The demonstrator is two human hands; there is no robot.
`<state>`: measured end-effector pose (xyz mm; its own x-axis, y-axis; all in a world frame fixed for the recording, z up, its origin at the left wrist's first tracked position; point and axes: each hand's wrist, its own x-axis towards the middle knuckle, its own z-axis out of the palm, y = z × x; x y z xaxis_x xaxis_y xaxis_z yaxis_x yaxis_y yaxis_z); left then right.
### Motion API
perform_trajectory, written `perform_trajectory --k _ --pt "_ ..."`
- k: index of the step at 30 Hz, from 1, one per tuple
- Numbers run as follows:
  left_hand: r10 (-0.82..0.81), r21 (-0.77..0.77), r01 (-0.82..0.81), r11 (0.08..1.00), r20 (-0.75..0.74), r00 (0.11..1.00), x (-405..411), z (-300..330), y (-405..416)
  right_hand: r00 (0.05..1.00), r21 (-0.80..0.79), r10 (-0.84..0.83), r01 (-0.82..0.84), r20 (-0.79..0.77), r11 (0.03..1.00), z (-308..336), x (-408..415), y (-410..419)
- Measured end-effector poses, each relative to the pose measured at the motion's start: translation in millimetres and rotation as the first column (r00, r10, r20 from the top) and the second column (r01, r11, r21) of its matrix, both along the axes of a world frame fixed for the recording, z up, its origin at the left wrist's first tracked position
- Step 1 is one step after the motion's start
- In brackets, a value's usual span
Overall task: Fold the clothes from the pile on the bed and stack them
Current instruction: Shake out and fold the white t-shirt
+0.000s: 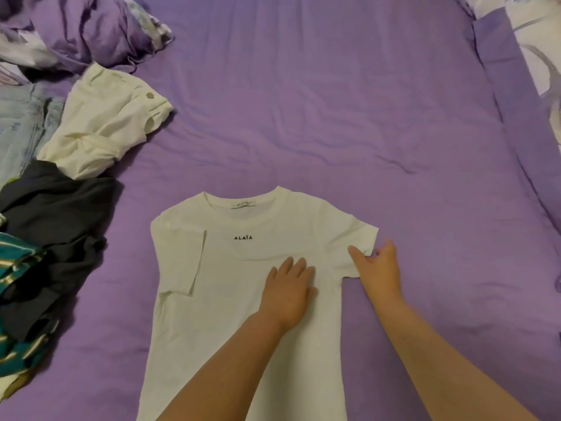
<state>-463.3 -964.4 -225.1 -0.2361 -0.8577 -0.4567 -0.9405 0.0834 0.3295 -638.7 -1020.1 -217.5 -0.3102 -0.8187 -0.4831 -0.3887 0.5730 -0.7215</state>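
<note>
Left hand (288, 291) flat on white T-shirt (243, 268), right hand (379, 268) pinching its sleeve edge

Bed sheet (334, 101): purple woven cloth, matt, lightly creased. White T-shirt (230, 268): soft matt knit, ribbed collar, small dark printed lettering on chest. Pile at bed's left edge: cream garment (106, 126), matt, rumpled cloth; dark garment (57, 208), matt; pale blue denim (21, 126), faded; teal striped fabric (18, 256), slight sheen.
</note>
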Motion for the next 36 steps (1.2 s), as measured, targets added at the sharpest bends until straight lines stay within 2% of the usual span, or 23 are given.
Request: perform_trajectory --k 2,4,5,6,7,8,9,11,12,14,16,18,19,21,22,24,26,28,33,34,36 --pt "0.035 -0.042 -0.037 0.998 -0.057 0.998 -11 2 -17 1.000 0.028 0.013 -0.012 -0.024 1.000 -7 1 -13" --pt "0.213 -0.007 -0.223 0.975 -0.267 0.940 -21 8 -33 0.993 0.105 0.064 -0.053 -0.100 0.993 -14 0 -22" --pt "0.381 0.117 -0.367 0.923 -0.414 0.827 -26 12 -41 0.987 0.128 0.099 -0.083 -0.124 0.988 -16 -1 -23" --pt "0.579 0.320 -0.485 0.814 -0.507 0.638 -29 18 -50 0.985 0.124 0.125 -0.110 -0.122 0.986 -17 -1 -24" --pt "0.753 0.529 -0.539 0.655 -0.514 0.410 -31 24 -58 0.987 0.087 0.130 -0.122 -0.092 0.989 -16 0 -23" --pt "0.862 0.681 -0.538 0.496 -0.460 0.212 -31 26 -64 0.991 0.039 0.125 -0.123 -0.052 0.992 -13 2 -22" --pt "0.908 0.766 -0.510 0.391 -0.413 0.077 -28 26 -69 0.991 -0.010 0.136 -0.136 -0.019 0.991 -11 6 -21" --pt "0.924 0.851 -0.435 0.295 -0.370 -0.098 -20 25 -72 0.969 -0.081 0.247 -0.246 0.002 0.966 -8 16 -20" --pt "0.923 0.876 -0.400 0.269 -0.352 -0.152 -15 23 -72 0.943 -0.095 0.334 -0.333 -0.001 0.938 -6 23 -19" --pt "0.928 0.906 -0.354 0.230 -0.313 -0.199 -5 19 -71 0.870 -0.092 0.491 -0.486 0.038 0.869 -4 38 -16" --pt "0.932 0.932 -0.301 0.204 -0.279 -0.232 6 16 -69 0.808 -0.075 0.570 -0.566 0.149 0.821 -2 51 -12" --pt "0.936 0.949 -0.237 0.210 -0.265 -0.233 14 16 -67 0.801 -0.062 0.565 -0.565 0.200 0.823 0 56 -6" --pt "0.937 0.938 -0.248 0.242 -0.293 -0.193 17 15 -66 0.822 -0.068 0.544 -0.541 0.165 0.838 1 57 -3" --pt "0.921 0.874 -0.353 0.335 -0.383 -0.074 20 11 -65 0.832 -0.073 0.547 -0.554 -0.097 0.829 -2 54 2" --pt "0.908 0.834 -0.405 0.374 -0.418 -0.024 21 9 -65 0.764 -0.043 0.587 -0.618 -0.267 0.785 -3 52 4" --pt "0.886 0.777 -0.463 0.427 -0.461 0.044 21 5 -64 0.529 0.111 0.696 -0.753 -0.485 0.649 -10 50 9" --pt "0.875 0.725 -0.520 0.451 -0.473 0.100 22 3 -59 0.313 0.288 0.775 -0.799 -0.549 0.527 -19 49 15" --pt "0.869 0.660 -0.589 0.467 -0.467 0.167 27 0 -51 0.202 0.389 0.800 -0.790 -0.565 0.474 -28 50 19" --pt "0.865 0.566 -0.676 0.473 -0.443 0.235 51 0 -17 0.150 0.443 0.783 -0.754 -0.603 0.485 -28 58 28" --pt "0.861 0.546 -0.682 0.485 -0.436 0.263 55 2 -8 0.141 0.426 0.775 -0.768 -0.616 0.478 -24 61 35" --pt "0.822 0.479 -0.678 0.558 -0.427 0.376 61 5 15 0.133 0.360 0.760 -0.820 -0.636 0.445 -10 69 54"
